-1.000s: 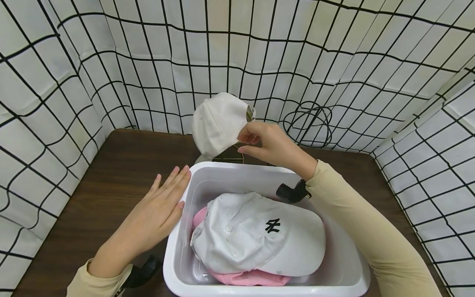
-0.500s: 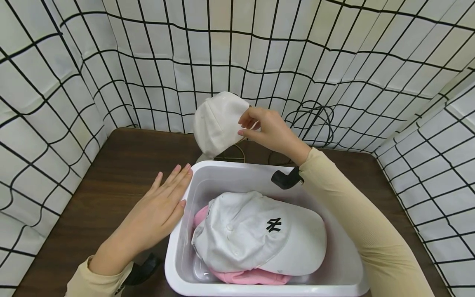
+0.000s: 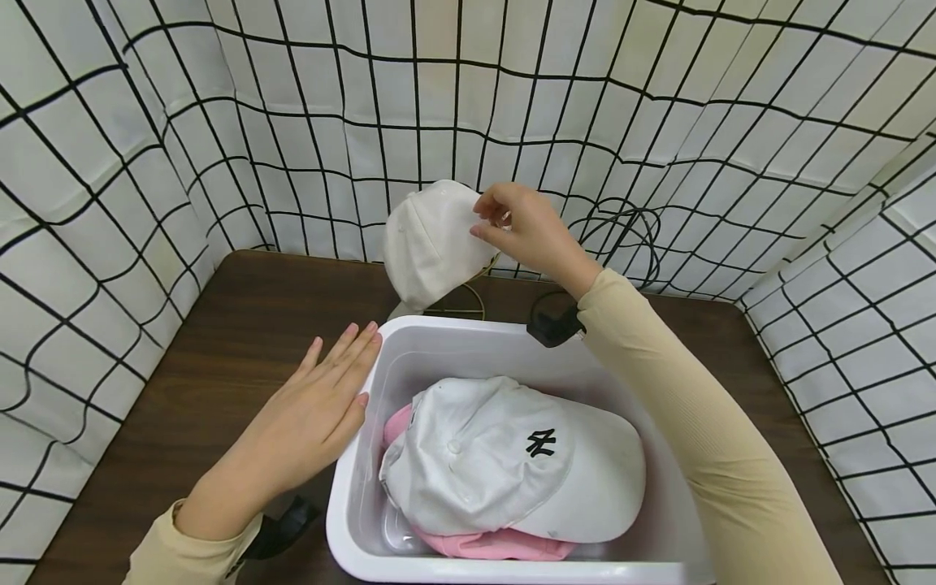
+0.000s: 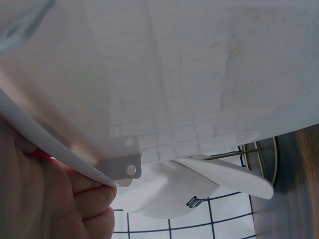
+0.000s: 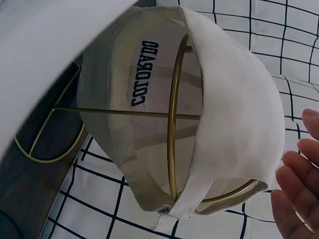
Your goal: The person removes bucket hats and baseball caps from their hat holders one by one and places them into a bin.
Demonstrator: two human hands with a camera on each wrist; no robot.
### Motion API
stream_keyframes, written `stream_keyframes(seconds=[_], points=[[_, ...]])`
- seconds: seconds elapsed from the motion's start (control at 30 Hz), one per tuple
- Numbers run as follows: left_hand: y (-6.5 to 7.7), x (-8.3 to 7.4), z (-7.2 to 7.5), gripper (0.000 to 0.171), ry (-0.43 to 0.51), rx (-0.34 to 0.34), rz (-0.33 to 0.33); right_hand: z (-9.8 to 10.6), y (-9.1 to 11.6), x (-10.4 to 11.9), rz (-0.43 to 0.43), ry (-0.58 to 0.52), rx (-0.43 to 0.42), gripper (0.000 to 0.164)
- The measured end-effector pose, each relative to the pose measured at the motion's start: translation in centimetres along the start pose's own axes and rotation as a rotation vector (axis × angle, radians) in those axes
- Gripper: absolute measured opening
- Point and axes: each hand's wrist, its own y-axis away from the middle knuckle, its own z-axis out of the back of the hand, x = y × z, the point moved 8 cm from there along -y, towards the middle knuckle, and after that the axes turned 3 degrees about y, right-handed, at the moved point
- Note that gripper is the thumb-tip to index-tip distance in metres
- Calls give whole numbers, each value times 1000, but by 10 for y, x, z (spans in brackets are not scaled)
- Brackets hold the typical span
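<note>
An off-white baseball cap (image 3: 427,244) sits on a gold wire stand (image 5: 173,134) behind the white plastic tub (image 3: 340,520). In the right wrist view its inside shows dark lettering, and its back strap faces the camera. My right hand (image 3: 534,236) is at the cap's right side, fingers loosely bent. In the right wrist view those fingertips (image 5: 289,167) lie just beside the crown. With fingers straight, my left hand (image 3: 300,422) rests against the tub's left rim. Inside the tub, a white cap with a black logo (image 3: 490,455) lies over something pink (image 3: 497,546).
Black wire grid panels (image 3: 453,106) with white sheeting enclose the brown wooden table (image 3: 212,349) at the back and sides. A coiled black cable (image 3: 651,244) hangs at the back right. Black wrist mounts (image 3: 556,327) sit below both hands.
My right hand has risen a little along the cap's right side, now overlapping its upper edge. My left hand and the caps stay essentially where they were.
</note>
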Motion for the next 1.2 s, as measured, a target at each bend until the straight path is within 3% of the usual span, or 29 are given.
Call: stream_keyframes(seconds=[0.47, 0.93, 1.2], points=[[-1, -1, 0, 58, 7, -2, 4, -1, -27, -9, -65, 31, 16, 35], [-1, 0, -2, 58, 4, 13, 16, -11, -43, -20, -163, 58, 26, 35], [-1, 1, -1, 58, 14, 18, 30, -17, -44, -23, -198, 15, 42, 33]])
